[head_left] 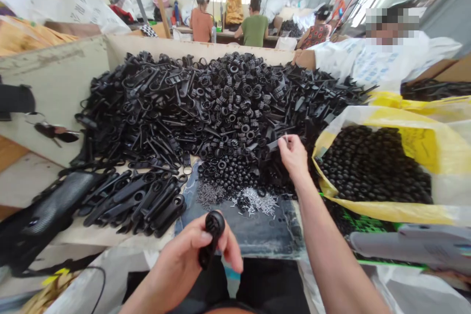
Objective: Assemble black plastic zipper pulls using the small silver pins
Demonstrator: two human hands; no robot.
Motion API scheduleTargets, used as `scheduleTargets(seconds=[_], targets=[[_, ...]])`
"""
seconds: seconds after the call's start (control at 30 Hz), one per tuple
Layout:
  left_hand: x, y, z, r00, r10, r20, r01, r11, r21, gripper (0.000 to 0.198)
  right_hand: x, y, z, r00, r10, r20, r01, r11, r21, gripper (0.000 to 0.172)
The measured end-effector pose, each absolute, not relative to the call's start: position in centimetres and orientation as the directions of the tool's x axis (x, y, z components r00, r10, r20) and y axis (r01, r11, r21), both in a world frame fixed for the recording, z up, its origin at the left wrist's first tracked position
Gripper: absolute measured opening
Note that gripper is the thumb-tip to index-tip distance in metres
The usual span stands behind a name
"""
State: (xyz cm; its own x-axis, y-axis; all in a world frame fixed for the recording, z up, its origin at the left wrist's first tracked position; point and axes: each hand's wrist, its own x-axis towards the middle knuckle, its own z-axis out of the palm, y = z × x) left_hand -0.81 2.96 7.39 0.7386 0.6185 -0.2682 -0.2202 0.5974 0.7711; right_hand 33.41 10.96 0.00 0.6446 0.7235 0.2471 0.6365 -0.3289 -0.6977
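My left hand [206, 250] grips a black plastic handle-like part [213, 230] upright, its round hollow end uppermost, above the front edge of the work mat [235, 230]. My right hand [295, 154] reaches forward to the heap of thin black pointed pieces [312, 93]. Its thumb and fingers are pinched together; what is between them is too small to tell. Just left of its thumb is a flat black piece [272, 146]. Black ribbed rings [235, 93], small round black beads [231, 174], silver pins [259, 202] and small dark grey pieces [211, 195] lie nearby.
Long black handles [140, 201] lie in a row at front left, below a heap of similar parts [147, 93]. A yellow-white sack [371, 208] of black round parts [379, 167] stands right, by a grey tool-like object [401, 245]. Wooden walls [47, 93] edge the bench. Several people sit beyond.
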Motion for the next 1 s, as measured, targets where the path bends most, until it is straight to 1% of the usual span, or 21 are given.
scheduleTargets(seconds=[0.1,0.17,0.27,0.33,0.47,0.53,0.6,0.77,0.83,0.93,1.0], targets=[[-0.6,2.8,6.3,0.658,0.647,-0.385,-0.202,0.644,0.738,0.021,31.4,10.1,0.4,0.584,0.769,0.260,0.670,-0.276,-0.689,0.021],[-1.2,2.4,5.2,0.612,0.661,-0.434,-0.216,0.668,0.712,0.021,30.4,9.7,1.1,0.530,0.797,0.290,0.695,-0.212,-0.687,0.017],[-1.8,2.1,4.1,0.558,0.677,-0.480,-0.251,0.689,0.680,0.020,29.6,9.4,2.2,0.462,0.819,0.342,0.707,-0.107,-0.699,0.019],[-1.7,2.0,3.7,0.522,0.686,-0.507,-0.269,0.697,0.665,0.020,29.5,9.4,2.6,0.455,0.810,0.369,0.694,-0.063,-0.717,0.023],[-0.9,2.0,3.2,0.455,0.702,-0.547,-0.321,0.703,0.635,0.020,29.8,9.4,2.1,0.528,0.759,0.382,0.633,-0.051,-0.773,0.031],[-0.3,2.1,3.1,0.444,0.713,-0.542,-0.332,0.693,0.640,0.022,30.0,9.2,1.7,0.574,0.732,0.367,0.585,-0.053,-0.809,0.038],[0.2,2.3,3.1,0.446,0.723,-0.527,-0.319,0.679,0.661,0.024,30.3,8.9,1.3,0.612,0.711,0.346,0.543,-0.059,-0.838,0.043],[2.4,3.7,3.8,0.450,0.757,-0.474,-0.270,0.621,0.736,0.029,30.1,7.7,1.3,0.640,0.705,0.304,0.490,-0.070,-0.869,0.041],[4.3,4.9,4.0,0.435,0.805,-0.404,-0.259,0.542,0.800,0.032,29.5,7.4,1.4,0.619,0.737,0.272,0.448,-0.047,-0.893,0.043],[8.0,7.3,4.0,0.383,0.893,-0.237,-0.248,0.347,0.905,0.032,28.2,7.2,1.6,0.569,0.792,0.223,0.378,-0.011,-0.926,0.043],[10.6,9.0,3.7,0.350,0.927,-0.136,-0.208,0.219,0.953,0.030,27.8,7.3,1.6,0.552,0.808,0.208,0.343,0.007,-0.939,0.041]])
